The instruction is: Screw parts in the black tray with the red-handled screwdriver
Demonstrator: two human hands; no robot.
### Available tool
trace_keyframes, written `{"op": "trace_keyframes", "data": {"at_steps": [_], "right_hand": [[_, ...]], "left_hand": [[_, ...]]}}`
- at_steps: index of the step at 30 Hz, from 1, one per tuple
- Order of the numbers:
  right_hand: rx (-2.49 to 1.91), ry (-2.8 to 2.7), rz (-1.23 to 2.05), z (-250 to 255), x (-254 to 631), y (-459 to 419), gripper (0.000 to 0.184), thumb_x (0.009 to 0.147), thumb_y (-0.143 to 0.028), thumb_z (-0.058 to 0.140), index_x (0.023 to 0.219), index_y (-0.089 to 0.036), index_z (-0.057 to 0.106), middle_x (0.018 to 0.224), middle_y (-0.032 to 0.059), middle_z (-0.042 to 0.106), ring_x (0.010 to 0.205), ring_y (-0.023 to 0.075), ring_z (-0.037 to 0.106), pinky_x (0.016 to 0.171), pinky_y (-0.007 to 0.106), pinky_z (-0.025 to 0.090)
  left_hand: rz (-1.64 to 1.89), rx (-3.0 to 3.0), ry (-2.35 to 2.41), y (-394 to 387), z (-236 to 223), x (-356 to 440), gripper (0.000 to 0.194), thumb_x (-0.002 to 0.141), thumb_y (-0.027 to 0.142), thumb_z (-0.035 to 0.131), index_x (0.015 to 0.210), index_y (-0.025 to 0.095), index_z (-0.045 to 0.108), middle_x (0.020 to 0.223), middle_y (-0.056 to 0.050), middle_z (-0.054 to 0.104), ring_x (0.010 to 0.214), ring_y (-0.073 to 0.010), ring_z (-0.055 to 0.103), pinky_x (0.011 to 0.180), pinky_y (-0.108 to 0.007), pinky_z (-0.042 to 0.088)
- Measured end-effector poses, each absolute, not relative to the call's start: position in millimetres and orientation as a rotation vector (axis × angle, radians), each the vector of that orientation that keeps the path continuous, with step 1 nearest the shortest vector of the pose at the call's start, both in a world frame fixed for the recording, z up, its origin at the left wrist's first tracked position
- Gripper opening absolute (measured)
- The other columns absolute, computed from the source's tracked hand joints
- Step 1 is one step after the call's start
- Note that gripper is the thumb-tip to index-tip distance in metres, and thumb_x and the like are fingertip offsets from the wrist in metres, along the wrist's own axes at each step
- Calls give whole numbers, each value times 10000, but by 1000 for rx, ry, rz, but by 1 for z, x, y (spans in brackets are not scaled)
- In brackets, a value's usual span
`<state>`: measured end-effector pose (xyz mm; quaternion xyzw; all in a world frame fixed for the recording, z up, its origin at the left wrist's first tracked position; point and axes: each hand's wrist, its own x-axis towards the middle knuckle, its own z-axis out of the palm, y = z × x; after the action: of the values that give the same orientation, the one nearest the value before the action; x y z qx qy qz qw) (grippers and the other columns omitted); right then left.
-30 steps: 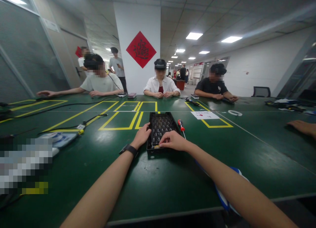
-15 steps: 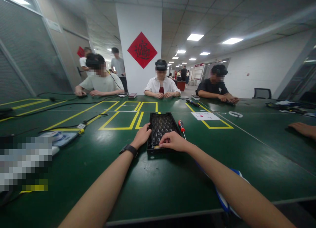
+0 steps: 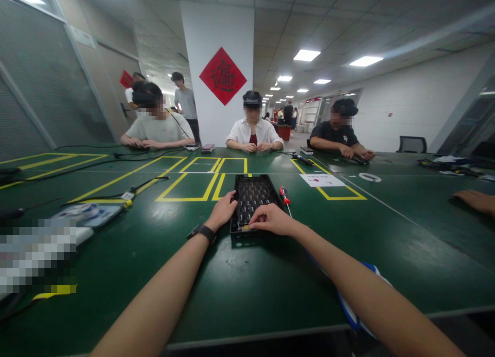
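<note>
The black tray (image 3: 270, 178) lies lengthwise away from the wearer on the counter (image 3: 232, 305), the left hand (image 3: 223, 211) half-open against its left side, the nearer right hand (image 3: 273, 220) pinching beside the yellow piece (image 3: 245, 228), grip unclear.

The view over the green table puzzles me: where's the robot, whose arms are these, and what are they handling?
There is no robot: these are a person's bare arms, and every picture comes from one camera worn on that person's head. On the green table, marked with yellow tape, lies an open black tray. The left hand rests at its left edge; the right hand's fingertips are at a small yellow piece in the near end. Whether they grip it is too small to tell. Right of the tray lies a red-handled screwdriver; farther right, a white paper sheet and white ring.
</note>
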<state>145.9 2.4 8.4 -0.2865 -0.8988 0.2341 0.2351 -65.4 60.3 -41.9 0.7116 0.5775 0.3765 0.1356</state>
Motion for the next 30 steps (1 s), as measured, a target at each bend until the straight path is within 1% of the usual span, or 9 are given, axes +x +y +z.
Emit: {"op": "trace_keyframes", "data": {"at_steps": [21,30], "right_hand": [[-782,-2503,610,10,146,2,237,713,-337,605,822,-147,694,725,37,651,618,97,521,579,202,374],[-792,-2500,614,9,147,2,245,714,-347,602,823,-147,692,720,36,645,595,89,502,557,195,364]], "left_hand": [[1109,2033,1678,62,-44,-66,500,760,227,376,1251,140,411,1261,-99,482,1117,-212,477,958,-356,350],[1097,2030,1676,60,-41,-65,505,757,219,373,1255,135,406,1266,-96,478,1127,-209,468,963,-352,345]]}}
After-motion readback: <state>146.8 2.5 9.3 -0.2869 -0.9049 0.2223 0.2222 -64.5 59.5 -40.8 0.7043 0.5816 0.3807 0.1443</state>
